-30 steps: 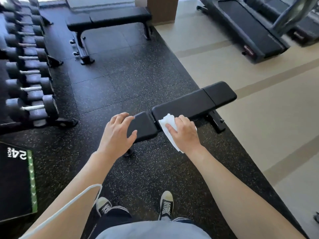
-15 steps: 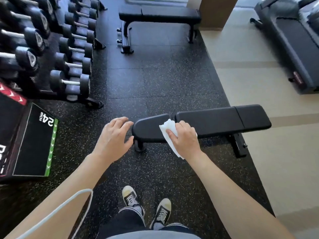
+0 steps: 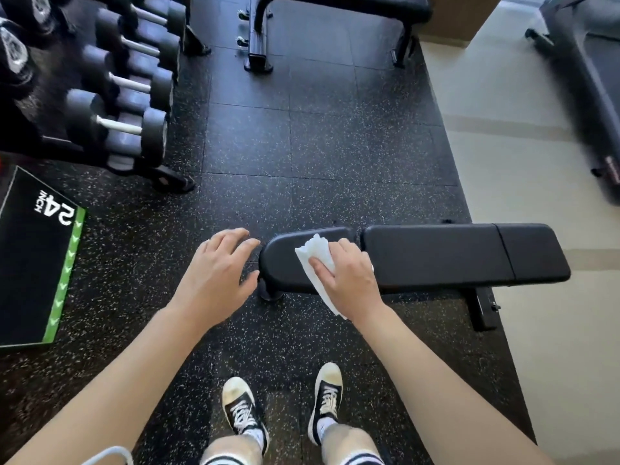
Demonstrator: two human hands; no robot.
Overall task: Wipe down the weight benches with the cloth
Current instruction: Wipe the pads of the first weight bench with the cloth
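A black padded weight bench (image 3: 436, 256) stands crosswise in front of me on the speckled rubber floor. My right hand (image 3: 349, 280) holds a white cloth (image 3: 315, 250) down on the short seat pad at the bench's left end, thumb over the cloth, with a tail of cloth hanging out below my wrist. Just beside that left end is my left hand (image 3: 218, 276), fingers spread and relaxed, holding nothing. A second black bench (image 3: 369, 3) stands farther back at the top of the view.
A dumbbell rack (image 3: 127, 105) fills the upper left. A black box marked 24 inch (image 3: 33, 263) sits at the left. A treadmill (image 3: 590, 78) stands on the light floor at the right. My feet are just behind the bench.
My left hand has come off the seat pad and now sits beside its end. My right hand slid the cloth left, from the gap between pads onto the seat pad. The view has swung round.
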